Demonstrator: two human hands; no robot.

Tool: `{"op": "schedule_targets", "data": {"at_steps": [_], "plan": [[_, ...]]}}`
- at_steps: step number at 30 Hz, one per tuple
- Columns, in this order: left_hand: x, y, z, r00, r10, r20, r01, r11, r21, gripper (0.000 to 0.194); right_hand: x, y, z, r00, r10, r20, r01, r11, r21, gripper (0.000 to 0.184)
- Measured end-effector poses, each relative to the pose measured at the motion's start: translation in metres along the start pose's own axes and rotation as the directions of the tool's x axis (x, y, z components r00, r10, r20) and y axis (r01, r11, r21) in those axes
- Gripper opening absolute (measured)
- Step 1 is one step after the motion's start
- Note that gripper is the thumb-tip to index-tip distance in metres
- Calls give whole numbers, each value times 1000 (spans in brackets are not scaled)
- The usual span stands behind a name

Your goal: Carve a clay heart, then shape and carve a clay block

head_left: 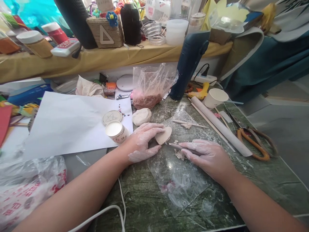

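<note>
Head view: flat clay piece point(163, 135) on plastic sheet over surface point(140, 193), between the hands, left hand point(145, 141) curled against its left edge, right hand point(205, 154) pinching slim tool point(184, 148), tip near its lower edge.

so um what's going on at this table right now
Someone's left hand holds a flat, pale clay-like piece over a clear plastic sheet. The right hand holds a thin pen-like tool with its tip close to the piece's edge. Small scraps lie near the tool, and a bigger pale lump sits beyond the left hand.
</note>
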State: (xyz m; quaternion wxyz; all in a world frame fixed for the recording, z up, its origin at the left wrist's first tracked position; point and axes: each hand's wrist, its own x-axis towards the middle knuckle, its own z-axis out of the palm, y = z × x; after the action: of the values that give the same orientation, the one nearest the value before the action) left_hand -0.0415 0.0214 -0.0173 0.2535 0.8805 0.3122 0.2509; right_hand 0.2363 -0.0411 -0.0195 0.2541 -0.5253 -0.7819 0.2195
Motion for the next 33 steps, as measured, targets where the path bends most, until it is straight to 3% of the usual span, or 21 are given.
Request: {"op": "schedule_targets", "data": {"at_steps": [7, 13, 19, 22, 27, 33], "plan": [[-1, 0, 1, 1000, -9, -2, 9, 1000, -6, 53, 1, -4, 2, 999, -39, 27, 38, 999, 19, 23], [-1, 0, 0, 1000, -12, 1, 12, 1000, -14, 52, -4, 2, -3, 998, 23, -53, -18, 996, 93, 21], [-2, -2, 0, 1000, -2, 15, 2, 1000, 2, 53, -29, 13, -21, 991, 3, -131, 3, 999, 39, 20], [-1, -2, -1, 999, -23, 38, 22, 1000, 9, 52, -43, 19, -27, 989, -70, -131, 69, 998, -15, 24], [-1, -2, -1, 999, -18, 45, 17, 1000, 26, 53, -57, 31, -29, 950, -311, 42, 313, 929, -200, 32], [-1, 8, -7, 997, 33, 67, -49, 966, 252, 56, -64, 37, -26, 949, -314, 18, 310, 922, -233, 40]]}}
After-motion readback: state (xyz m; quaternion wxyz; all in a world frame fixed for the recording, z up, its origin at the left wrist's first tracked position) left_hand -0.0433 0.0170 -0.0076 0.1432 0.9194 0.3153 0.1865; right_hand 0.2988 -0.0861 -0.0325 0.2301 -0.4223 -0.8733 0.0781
